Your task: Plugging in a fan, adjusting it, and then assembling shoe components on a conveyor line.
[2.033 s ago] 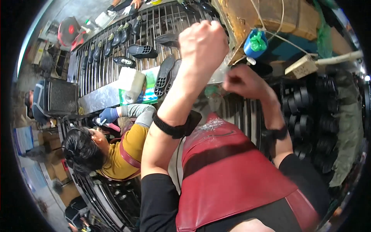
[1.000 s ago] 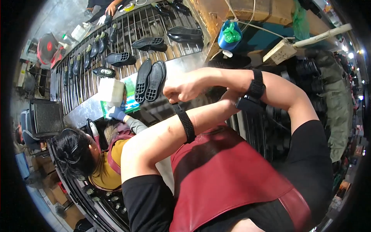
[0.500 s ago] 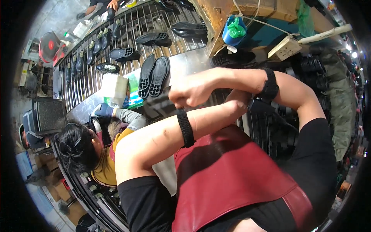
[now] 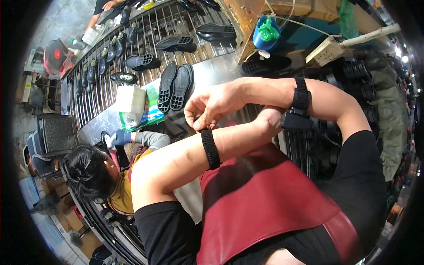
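Observation:
My right arm crosses over my left arm in front of my chest. A black fabric strap (image 4: 211, 149) is wrapped around my left forearm, and my right hand (image 4: 210, 108) is closed at its upper edge, thumb and fingers pinched there. My left hand (image 4: 270, 116) lies mostly behind my right forearm, showing only near the wrist; its fingers are hidden. Around my right forearm sits another black strap (image 4: 301, 99), with a dark box-shaped device (image 4: 297, 121) beside it, near my left hand.
Two black shoe soles (image 4: 181, 87) lie on the metal bench edge (image 4: 216, 73). Several black shoes stand on a barred rack (image 4: 145, 42). A blue cup (image 4: 266, 37) with a green bag hangs by a white socket strip (image 4: 325, 53). A co-worker (image 4: 90, 172) sits close on my left.
My right hand, blurred before, has come down slightly onto the strap on my left forearm, its fingers now pinched there. The co-worker's hand on the left has shifted.

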A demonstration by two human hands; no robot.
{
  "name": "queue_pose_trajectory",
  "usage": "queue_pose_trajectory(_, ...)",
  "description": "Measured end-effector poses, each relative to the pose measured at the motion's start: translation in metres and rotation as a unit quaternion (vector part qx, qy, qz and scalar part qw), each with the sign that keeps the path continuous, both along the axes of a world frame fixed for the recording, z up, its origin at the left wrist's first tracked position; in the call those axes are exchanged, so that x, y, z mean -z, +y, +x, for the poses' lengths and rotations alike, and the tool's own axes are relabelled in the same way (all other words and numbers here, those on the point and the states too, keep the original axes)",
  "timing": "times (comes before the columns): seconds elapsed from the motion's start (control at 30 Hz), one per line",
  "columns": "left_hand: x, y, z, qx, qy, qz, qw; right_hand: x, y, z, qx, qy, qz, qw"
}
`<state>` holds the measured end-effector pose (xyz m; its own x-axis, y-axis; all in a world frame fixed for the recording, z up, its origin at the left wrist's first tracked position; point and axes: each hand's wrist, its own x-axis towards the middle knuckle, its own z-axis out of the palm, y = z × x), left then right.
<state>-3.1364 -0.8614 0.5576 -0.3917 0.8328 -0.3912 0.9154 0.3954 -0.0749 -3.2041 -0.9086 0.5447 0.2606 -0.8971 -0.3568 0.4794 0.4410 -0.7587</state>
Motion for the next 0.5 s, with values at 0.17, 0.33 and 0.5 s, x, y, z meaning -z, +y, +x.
queue_pose_trajectory(0.17, 0.052, -0.003, 0.008, 0.008, 0.116, 0.048, 0.992, -0.02, -0.004, -0.007, -0.002, 0.075, -0.077, 0.994)
queue_pose_trajectory(0.33, 0.05, 0.005, 0.008, -0.041, 0.094, 0.071, 0.992, -0.024, -0.009, 0.006, -0.088, 0.145, -0.078, 0.982)
queue_pose_trajectory(0.5, 0.014, -0.006, 0.003, -0.017, 0.019, 0.049, 0.998, -0.014, -0.003, 0.002, -0.072, 0.107, 0.001, 0.992)
